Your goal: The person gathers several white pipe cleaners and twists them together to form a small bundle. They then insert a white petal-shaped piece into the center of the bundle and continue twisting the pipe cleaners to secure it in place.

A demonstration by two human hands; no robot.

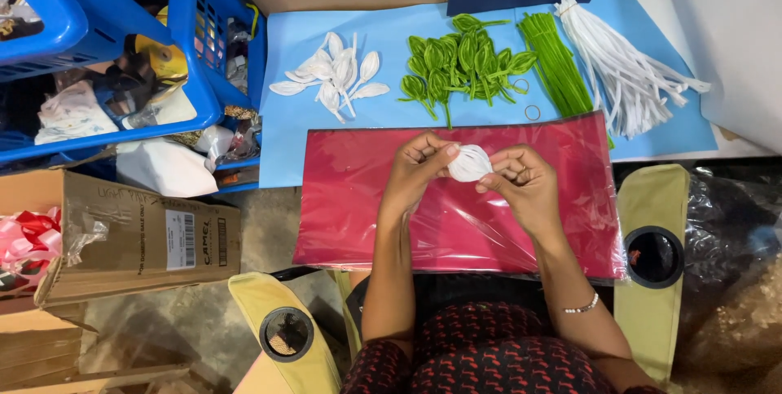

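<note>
You are pinching a white fabric petal (470,162) between both hands over the red sheet.

Head view: your left hand (417,167) and right hand (521,180) are each keeping a fingertip grip on the petal's edges, holding it taut above the plastic-wrapped red sheets (366,215); finished white petals (334,74), green leaves (460,61) and white pipe cleaners (615,68) are lying within reach on the blue paper (281,145).

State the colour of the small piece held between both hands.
White: the petal-shaped piece, pinched by left hand and right hand, head view.
</note>
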